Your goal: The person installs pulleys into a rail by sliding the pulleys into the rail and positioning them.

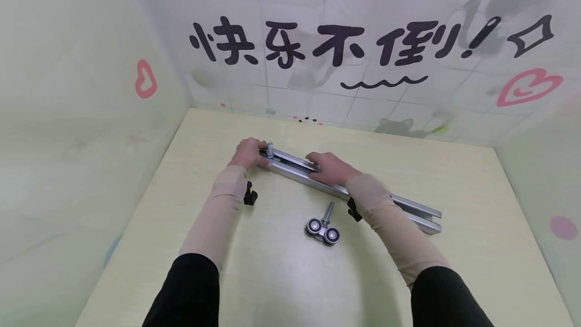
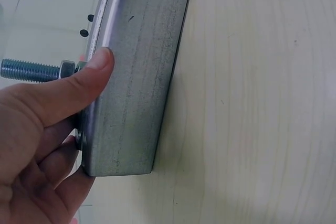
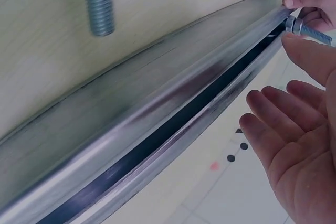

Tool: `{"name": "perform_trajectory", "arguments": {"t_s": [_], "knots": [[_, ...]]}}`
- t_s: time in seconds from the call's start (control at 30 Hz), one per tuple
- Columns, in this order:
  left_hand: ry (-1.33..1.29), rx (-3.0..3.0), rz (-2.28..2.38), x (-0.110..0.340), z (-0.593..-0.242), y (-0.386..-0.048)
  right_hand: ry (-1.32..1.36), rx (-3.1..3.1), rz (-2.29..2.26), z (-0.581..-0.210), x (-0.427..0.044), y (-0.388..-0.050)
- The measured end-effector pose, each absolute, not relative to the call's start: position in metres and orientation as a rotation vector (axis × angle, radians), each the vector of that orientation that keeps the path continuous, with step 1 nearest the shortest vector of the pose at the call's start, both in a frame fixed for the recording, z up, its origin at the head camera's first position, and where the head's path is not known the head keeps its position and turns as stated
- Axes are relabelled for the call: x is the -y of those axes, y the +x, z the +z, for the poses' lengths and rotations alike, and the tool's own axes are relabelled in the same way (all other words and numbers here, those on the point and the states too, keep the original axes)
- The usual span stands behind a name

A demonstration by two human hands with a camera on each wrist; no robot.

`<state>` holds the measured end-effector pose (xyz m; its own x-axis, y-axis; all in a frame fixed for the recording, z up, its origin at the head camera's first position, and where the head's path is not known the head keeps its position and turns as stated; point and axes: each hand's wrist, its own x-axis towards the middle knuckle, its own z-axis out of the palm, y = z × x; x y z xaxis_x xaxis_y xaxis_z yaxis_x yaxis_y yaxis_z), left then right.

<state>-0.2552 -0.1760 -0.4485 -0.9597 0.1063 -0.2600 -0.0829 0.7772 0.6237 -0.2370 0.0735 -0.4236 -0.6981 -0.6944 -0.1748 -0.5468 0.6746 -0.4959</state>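
A long metal channel rail (image 1: 290, 171) with a slot along its upper side lies slantwise on the table. My left hand (image 1: 248, 153) grips its left end, the thumb (image 2: 86, 80) pressing on the upper edge and the other fingers curled at the end. Beside that thumb a threaded bolt (image 2: 31, 70) with a nut sticks out of the slot; what it joins inside the rail is hidden. Over the middle of the rail my right hand (image 1: 335, 168) holds nothing, its fingers spread and slightly bent. A loose roller trolley (image 1: 323, 231) with a bolt lies in front of the rail.
The pale wooden table (image 1: 281, 276) meets a printed fabric wall (image 1: 317, 90) at the back, with more fabric on both sides. Small black devices (image 1: 250, 194) are worn at both wrists. The rail's right end (image 1: 428, 221) reaches past the right forearm.
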Motion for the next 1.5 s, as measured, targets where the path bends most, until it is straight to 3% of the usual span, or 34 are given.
{"name": "perform_trajectory", "arguments": {"t_s": [0.67, 1.5], "knots": [[0.071, -2.719, 0.946, 0.178, -0.454, -0.259, -1.006, -2.581, -0.627, -0.418, -0.006, -0.248], [0.075, -2.735, 0.947, 0.182, -0.463, -0.266, -1.006, -2.647, -0.692, -0.413, 0.031, -0.254]]}}
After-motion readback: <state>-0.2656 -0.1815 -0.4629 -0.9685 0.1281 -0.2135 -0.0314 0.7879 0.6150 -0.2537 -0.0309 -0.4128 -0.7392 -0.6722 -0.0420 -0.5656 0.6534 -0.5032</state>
